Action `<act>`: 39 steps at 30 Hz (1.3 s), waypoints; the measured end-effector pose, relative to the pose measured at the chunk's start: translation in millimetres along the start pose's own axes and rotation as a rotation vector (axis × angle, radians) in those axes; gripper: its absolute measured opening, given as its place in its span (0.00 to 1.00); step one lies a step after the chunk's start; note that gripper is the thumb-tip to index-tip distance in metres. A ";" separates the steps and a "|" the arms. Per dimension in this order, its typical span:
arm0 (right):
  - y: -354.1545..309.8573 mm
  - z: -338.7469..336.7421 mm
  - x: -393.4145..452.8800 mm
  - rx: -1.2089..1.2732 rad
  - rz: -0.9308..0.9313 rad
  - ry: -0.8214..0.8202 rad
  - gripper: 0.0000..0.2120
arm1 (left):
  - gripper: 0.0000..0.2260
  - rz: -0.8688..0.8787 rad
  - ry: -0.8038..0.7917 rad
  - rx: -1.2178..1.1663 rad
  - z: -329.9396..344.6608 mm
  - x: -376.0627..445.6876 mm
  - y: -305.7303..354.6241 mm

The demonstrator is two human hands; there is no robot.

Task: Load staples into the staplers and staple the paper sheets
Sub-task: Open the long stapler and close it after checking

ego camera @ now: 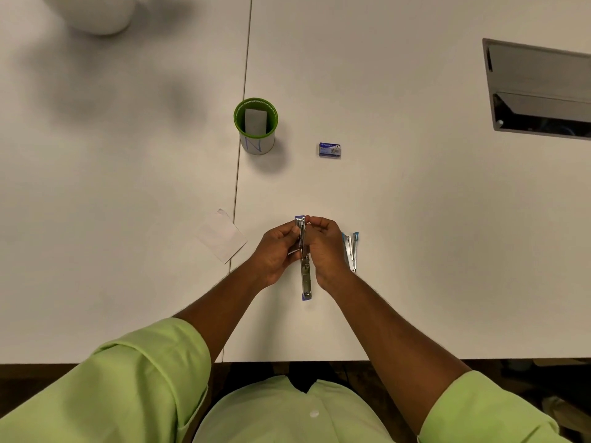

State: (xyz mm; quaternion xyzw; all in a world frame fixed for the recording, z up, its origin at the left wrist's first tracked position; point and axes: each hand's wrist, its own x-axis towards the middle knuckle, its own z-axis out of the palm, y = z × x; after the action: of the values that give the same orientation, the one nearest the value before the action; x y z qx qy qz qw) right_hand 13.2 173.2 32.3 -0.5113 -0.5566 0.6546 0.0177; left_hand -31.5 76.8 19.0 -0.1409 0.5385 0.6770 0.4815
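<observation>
Two hands on opened blue-and-metal stapler at surface centre | left hand grips its side | right hand pinches far tip | second blue stapler just right | blue staple box beyond | folded white paper left

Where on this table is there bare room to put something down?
Bare table lies right of the staple box, below the floor hatch; also left of the green cup. It is crowded around both hands, between the paper and second stapler.
</observation>
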 end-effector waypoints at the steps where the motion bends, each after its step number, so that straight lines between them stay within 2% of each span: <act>1: 0.4 -0.5 -0.6 -0.001 0.000 -0.003 0.10 | 0.13 -0.002 0.000 0.006 -0.2 0.1 0.0; 6: 4.8 -3.3 -5.8 -0.015 -0.036 -0.016 0.08 | 0.14 -0.010 -0.016 0.032 -1.8 -0.1 0.0; 10: 7.5 -5.4 -9.2 -0.127 -0.092 -0.006 0.07 | 0.15 -0.012 -0.007 0.008 -5.0 -0.6 -1.0; 18: 10.0 -13.9 -21.4 -0.274 -0.389 -0.046 0.06 | 0.15 -0.030 0.035 -0.092 -7.9 7.5 2.4; 24: 16.2 -23.4 -28.3 -0.254 -0.378 -0.140 0.08 | 0.14 -0.021 0.042 -0.137 -14.1 12.3 6.5; 30: 8.0 -24.1 -19.9 -0.141 -0.338 -0.094 0.06 | 0.15 -0.032 -0.015 -0.096 -13.3 9.3 6.5; 34: 1.5 -22.2 -13.5 -0.189 -0.333 -0.016 0.05 | 0.15 -0.040 -0.038 -0.066 -11.4 7.9 6.5; 36: -1.1 -22.3 -12.2 -0.258 -0.407 0.014 0.05 | 0.15 -0.042 -0.037 -0.059 -10.7 7.6 5.3; 39: -2.6 -24.4 -9.4 -0.466 -0.591 -0.024 0.09 | 0.14 -0.047 -0.022 -0.064 -10.2 8.0 2.8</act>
State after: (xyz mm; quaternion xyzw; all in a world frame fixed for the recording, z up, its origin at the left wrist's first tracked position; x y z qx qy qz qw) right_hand 33.0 185.9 43.8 -0.3111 -0.8142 0.4832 0.0825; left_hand -41.1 72.0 11.0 -0.1615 0.5079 0.6837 0.4984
